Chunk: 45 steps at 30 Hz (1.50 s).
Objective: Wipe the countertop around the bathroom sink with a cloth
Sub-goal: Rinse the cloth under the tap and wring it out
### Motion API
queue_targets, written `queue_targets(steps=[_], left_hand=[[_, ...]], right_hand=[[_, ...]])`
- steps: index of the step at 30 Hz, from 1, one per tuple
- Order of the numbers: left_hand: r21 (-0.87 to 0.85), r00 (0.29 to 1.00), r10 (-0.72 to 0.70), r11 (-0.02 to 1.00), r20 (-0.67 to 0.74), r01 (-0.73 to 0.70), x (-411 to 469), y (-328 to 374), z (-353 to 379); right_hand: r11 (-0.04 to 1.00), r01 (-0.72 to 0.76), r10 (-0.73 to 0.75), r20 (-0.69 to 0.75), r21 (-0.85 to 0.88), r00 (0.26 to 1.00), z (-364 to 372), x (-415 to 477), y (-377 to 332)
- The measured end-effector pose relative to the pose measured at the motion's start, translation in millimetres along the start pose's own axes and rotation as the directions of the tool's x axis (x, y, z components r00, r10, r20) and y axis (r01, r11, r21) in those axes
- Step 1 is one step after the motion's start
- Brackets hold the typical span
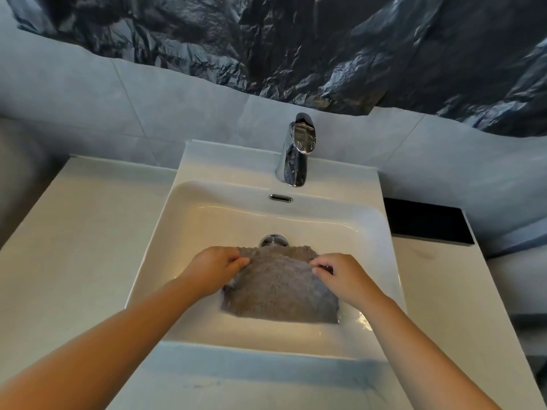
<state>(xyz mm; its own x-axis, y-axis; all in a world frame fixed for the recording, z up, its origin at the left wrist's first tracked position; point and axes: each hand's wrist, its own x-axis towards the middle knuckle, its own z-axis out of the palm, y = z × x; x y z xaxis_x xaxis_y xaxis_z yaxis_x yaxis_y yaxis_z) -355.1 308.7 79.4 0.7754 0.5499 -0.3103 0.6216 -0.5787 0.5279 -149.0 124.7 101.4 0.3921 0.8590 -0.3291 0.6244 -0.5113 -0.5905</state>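
A grey fluffy cloth point(279, 291) lies inside the white sink basin point(225, 220), covering the near part of its floor just in front of the drain. My left hand point(217, 267) pinches the cloth's far left corner. My right hand point(340, 275) pinches its far right corner. Both forearms reach in over the sink's front rim. The white countertop point(74, 247) spreads to the left of the basin and continues on the right point(438, 291).
A chrome faucet point(297, 149) stands at the back of the sink, above the overflow slot point(280, 198). The chrome drain point(273, 240) peeks out behind the cloth. A black panel point(426, 221) sits at the back right. Crumpled dark plastic sheeting point(296, 39) covers the wall above.
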Motion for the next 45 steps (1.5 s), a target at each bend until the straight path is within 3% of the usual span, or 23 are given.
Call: queue_targets(steps=[4, 9, 15, 20, 27, 34, 39, 42, 45], left_hand=[[-0.007, 0.990, 0.059, 0.998, 0.128, -0.059, 20.7, 4.2, 10.1], [-0.054, 0.979, 0.187, 0.982, 0.082, -0.183, 37.0, -8.4, 18.9], [0.037, 0.963, 0.256, 0.965, 0.088, -0.260, 42.7, -9.2, 14.8], [0.047, 0.967, 0.217, 0.973, 0.132, -0.224, 39.8, -20.6, 10.0], [0.108, 0.915, 0.332, 0.925, 0.229, -0.363, 36.6, -15.1, 16.6], [0.243, 0.946, 0.253, 0.923, 0.201, -0.298, 41.1, -3.8, 15.1], [0.338, 0.943, 0.086, 0.920, 0.320, -0.198, 30.9, -36.6, -2.9], [0.339, 0.973, 0.069, 0.930, 0.222, -0.143, 30.2, -37.5, -3.9], [0.226, 0.993, 0.040, 0.972, 0.114, -0.066, 33.2, -31.3, 7.0]], right_hand=[[0.989, 0.049, -0.042, 0.049, -0.137, 0.998, 6.7, 32.3, 6.3], [0.984, 0.061, -0.056, 0.034, -0.168, 0.998, 12.1, 47.7, 19.7], [0.953, 0.080, -0.079, 0.014, -0.293, 0.997, 20.3, 45.9, 30.4], [0.957, 0.040, -0.062, -0.068, -0.287, 0.996, 22.5, 44.2, 31.5], [0.967, 0.029, -0.045, -0.056, -0.255, 0.997, 20.0, 51.1, 30.9], [0.966, 0.021, -0.040, -0.069, -0.256, 0.997, 19.7, 51.1, 30.3], [0.966, 0.025, -0.055, -0.111, -0.256, 0.992, 14.3, 40.6, 32.2], [0.962, 0.033, -0.064, -0.109, -0.270, 0.992, 14.7, 36.9, 29.4], [0.962, 0.031, -0.062, -0.107, -0.271, 0.992, 16.2, 36.1, 26.2]])
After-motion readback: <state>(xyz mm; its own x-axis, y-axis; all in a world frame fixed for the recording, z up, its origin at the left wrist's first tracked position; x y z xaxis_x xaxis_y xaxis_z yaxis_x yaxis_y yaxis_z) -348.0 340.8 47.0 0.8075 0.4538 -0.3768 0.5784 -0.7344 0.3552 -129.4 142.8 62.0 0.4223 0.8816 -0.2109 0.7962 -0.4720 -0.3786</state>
